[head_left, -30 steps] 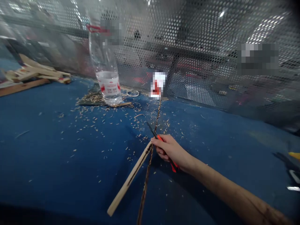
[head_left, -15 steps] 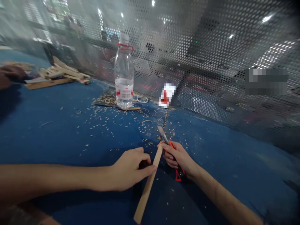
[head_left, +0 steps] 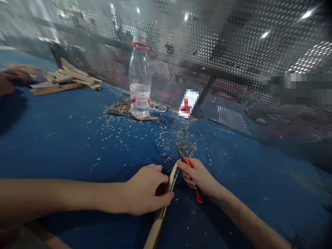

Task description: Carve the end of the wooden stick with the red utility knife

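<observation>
1. Your left hand [head_left: 147, 190] is closed over the long pale wooden stick [head_left: 158, 223], pressing it flat on the blue cloth-covered table [head_left: 52, 148]. This appears to steady it.
2. Your right hand [head_left: 198, 176] is clamped round the red-and-black utility knife [head_left: 181, 157]. The blade is angled away from you, beside the stick's far end.
3. Pale wood shavings [head_left: 116, 131] lie scattered ahead. The clear plastic bottle [head_left: 140, 83] stands well apart.

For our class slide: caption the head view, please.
Left hand holds a wooden stick on a blue table while right hand grips a red-handled knife.
</observation>
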Tool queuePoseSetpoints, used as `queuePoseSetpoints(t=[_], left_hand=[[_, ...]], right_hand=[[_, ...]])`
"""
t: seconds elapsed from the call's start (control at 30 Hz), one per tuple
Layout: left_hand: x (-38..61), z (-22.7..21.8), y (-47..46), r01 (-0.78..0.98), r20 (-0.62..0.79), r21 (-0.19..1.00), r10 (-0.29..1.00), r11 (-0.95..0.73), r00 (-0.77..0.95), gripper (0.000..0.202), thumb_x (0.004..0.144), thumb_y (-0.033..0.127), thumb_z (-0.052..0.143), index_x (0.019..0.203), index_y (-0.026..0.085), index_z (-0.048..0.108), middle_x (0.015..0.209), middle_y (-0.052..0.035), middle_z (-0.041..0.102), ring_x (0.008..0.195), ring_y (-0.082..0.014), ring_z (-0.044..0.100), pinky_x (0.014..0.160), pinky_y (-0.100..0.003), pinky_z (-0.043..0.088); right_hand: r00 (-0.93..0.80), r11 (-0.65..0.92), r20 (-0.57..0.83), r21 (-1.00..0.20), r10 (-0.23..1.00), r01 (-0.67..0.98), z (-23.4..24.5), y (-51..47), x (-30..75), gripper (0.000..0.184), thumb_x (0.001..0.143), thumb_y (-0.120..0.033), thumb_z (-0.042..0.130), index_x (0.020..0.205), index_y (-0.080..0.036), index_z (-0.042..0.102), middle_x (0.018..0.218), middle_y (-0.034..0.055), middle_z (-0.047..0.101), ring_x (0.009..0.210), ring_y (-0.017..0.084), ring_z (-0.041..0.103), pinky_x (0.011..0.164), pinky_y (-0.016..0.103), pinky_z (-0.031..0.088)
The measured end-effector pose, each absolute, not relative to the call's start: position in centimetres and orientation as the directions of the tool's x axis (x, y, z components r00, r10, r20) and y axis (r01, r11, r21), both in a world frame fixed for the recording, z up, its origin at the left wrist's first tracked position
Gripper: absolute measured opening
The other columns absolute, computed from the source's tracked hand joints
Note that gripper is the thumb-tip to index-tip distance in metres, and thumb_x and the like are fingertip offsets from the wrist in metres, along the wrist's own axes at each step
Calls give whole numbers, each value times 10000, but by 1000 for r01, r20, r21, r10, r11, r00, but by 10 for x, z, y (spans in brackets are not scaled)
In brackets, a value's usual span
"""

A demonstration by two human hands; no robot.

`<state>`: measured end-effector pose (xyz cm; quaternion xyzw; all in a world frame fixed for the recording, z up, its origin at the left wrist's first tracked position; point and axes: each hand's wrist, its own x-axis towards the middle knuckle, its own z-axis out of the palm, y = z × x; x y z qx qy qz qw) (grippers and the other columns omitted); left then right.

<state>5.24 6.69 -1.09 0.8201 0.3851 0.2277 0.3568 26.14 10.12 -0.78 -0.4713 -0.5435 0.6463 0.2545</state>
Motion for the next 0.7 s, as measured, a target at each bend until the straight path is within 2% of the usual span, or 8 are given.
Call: queuePoseSetpoints(t=[0.13, 0.3, 0.43, 0.57, 0.7], left_hand=[[53, -8, 67, 489, 67, 753, 791, -440, 608, 401, 870, 277, 710, 563, 231, 456, 568, 12, 505, 617, -183, 436, 671, -344, 275], [53, -10, 64, 564, 31, 685, 792, -462, 610, 393, 870, 299, 703, 590, 218, 440, 579, 35, 500, 637, -169, 450, 699, -346, 308], [53, -10, 64, 596, 27, 640, 789, -486, 614, 355, 938, 329, 635, 637, 212, 489, 594, 45, 494, 659, -168, 469, 709, -340, 337], [54, -4, 67, 626, -34, 667, 822, -405, 569, 259, 947, 369, 591, 746, 210, 555, 674, 45, 533, 684, -168, 498, 739, -338, 371], [55, 1, 66, 629, -115, 716, 837, -304, 536, 297, 883, 365, 628, 663, 212, 500, 632, 58, 522, 642, -150, 496, 785, -342, 378]], right_hand=[[-434, -288, -342, -939, 833, 187, -7, 101, 262, 633, 745, -821, 737, 738, -262, 440, 507, -148, 357, 387, 29, 262, 338, 166, 226], [-469, -295, -339, -941, 816, 166, -9, 103, 262, 618, 749, -789, 759, 736, -264, 433, 506, -153, 356, 379, 29, 251, 334, 173, 239], [-477, -294, -337, -942, 812, 164, -7, 102, 262, 603, 763, -780, 754, 746, -257, 454, 518, -148, 367, 392, 30, 265, 348, 171, 238], [-501, -248, -309, -951, 808, 186, -7, 100, 263, 613, 792, -822, 690, 744, -254, 462, 512, -144, 351, 406, 39, 274, 367, 180, 235], [-518, -217, -311, -948, 797, 235, -7, 100, 264, 594, 801, -818, 679, 811, -245, 520, 506, -140, 374, 417, 53, 299, 383, 194, 242]])
